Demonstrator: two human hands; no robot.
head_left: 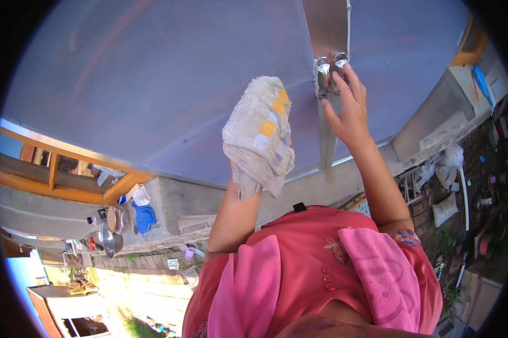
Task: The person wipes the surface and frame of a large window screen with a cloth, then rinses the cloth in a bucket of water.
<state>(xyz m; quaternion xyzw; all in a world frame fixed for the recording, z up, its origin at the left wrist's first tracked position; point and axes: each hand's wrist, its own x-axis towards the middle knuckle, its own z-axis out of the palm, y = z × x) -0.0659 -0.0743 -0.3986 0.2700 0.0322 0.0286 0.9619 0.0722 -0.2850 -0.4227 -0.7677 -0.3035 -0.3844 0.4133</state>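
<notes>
My left hand (232, 167) is mostly hidden by a rumpled grey-white cloth (253, 124) with yellow and white squares, which it holds up in front of a large mesh-covered double door (197, 67). Two shiny metal door handles (322, 70) sit side by side where the door leaves meet. At the right-hand handle (340, 58) is my right hand (349, 115), fingers stretched out and apart. Its fingertips are on or just in front of the handle; contact is hard to tell. The thumb points toward the lower end of the left handle.
Wooden-framed windows (57, 174) flank the door on the left. Below them on a ledge are a metal pan (111, 241) and a blue cloth (144, 218). A pink towel (377, 276) hangs round my neck. Bags and clutter (445, 211) lie at the right.
</notes>
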